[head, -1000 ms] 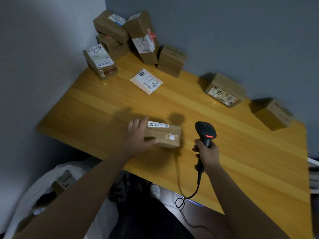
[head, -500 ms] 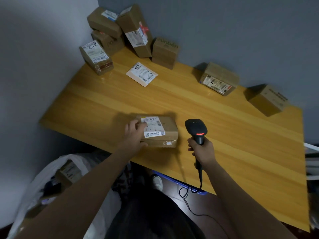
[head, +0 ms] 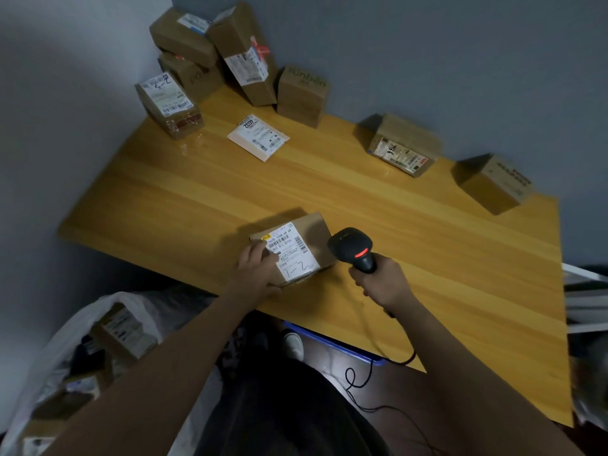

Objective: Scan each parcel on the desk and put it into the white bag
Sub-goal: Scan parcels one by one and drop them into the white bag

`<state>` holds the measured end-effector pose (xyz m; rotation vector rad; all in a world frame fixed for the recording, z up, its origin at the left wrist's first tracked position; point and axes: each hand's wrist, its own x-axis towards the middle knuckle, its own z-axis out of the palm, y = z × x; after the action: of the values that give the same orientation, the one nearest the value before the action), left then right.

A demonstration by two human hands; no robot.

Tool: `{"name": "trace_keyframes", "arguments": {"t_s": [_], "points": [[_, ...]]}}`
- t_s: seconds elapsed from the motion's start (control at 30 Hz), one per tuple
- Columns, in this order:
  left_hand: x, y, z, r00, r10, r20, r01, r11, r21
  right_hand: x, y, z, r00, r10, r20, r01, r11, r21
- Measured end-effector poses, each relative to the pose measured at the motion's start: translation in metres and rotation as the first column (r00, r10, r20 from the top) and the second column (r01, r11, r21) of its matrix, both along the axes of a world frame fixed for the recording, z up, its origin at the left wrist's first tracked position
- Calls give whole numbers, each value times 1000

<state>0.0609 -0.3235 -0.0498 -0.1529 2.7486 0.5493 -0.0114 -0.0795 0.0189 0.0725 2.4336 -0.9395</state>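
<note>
A small brown parcel lies near the front edge of the wooden desk, its white label marked "1-2" facing up. My left hand grips its near left corner. My right hand holds a black barcode scanner just right of the parcel, its red light lit and its head turned toward the label. The white bag sits open on the floor at the lower left with several parcels inside.
Several brown boxes are stacked in the desk's far left corner against the wall. A flat white mailer lies in front of them. Two more boxes sit along the back right. The scanner cable hangs off the front edge.
My left hand has turned the parcel over so that its label faces up. The scanner has come closer to the parcel's right side.
</note>
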Motion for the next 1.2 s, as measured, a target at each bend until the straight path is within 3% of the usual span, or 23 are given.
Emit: {"name": "trace_keyframes", "arguments": {"t_s": [0.1, 0.23, 0.3, 0.4, 0.47, 0.57, 0.83, 1.0, 1.2], "points": [[-7, -5, -1, 997, -78, -30, 75, 994, -76, -21, -3, 11, 983, 183, -4, -182, 978, 103], [-25, -20, 2, 968, -249, -22, 240, 952, -189, -47, -10, 26, 910, 410, 52, -407, 869, 282], [-31, -27, 3, 971, -240, 10, 236, 941, -241, -54, -13, 30, 868, 486, 106, -491, 804, 335], [-26, -25, -2, 996, -89, -13, 86, 985, -153, -56, -17, 31, 822, 546, 164, -567, 750, 341], [-20, -18, -6, 998, 3, -64, -9, 996, -90, -54, -22, 30, 811, 555, 184, -584, 746, 320], [-19, -11, -10, 999, 47, -27, -48, 998, -42, -52, -28, 28, 809, 554, 195, -587, 748, 310], [-17, -9, -10, 999, 47, 14, -46, 998, -42, -54, -38, 25, 838, 502, 214, -542, 808, 230], [-17, -7, -10, 998, 43, 49, -37, 993, -110, -54, -32, 26, 820, 531, 214, -572, 768, 286], [-17, -6, -11, 999, 45, 21, -43, 995, -85, -57, -29, 27, 829, 519, 207, -559, 780, 281]]}}
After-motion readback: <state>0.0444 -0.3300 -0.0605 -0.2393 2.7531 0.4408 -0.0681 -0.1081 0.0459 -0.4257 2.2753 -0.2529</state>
